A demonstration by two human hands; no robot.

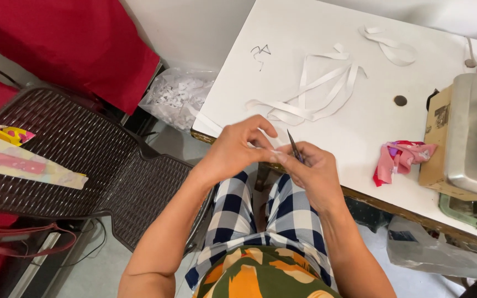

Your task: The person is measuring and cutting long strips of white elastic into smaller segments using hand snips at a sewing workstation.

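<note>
My left hand (238,146) and my right hand (310,168) meet at the front edge of a white table (305,33), above my checked trousers. The right hand grips small dark scissors (294,146), blade tip pointing up. The left hand pinches the end of a white strip (265,142) between thumb and fingers, right beside the blades. A tangle of white strips (316,91) lies on the table just beyond both hands.
A pink fabric scrap (401,157) lies at the right, next to a metal sewing machine (473,138). Another white strip loop (390,47) sits at the far edge. A dark wicker chair (84,160) with printed cloth stands left; a bag of white scraps (175,96) rests on the floor.
</note>
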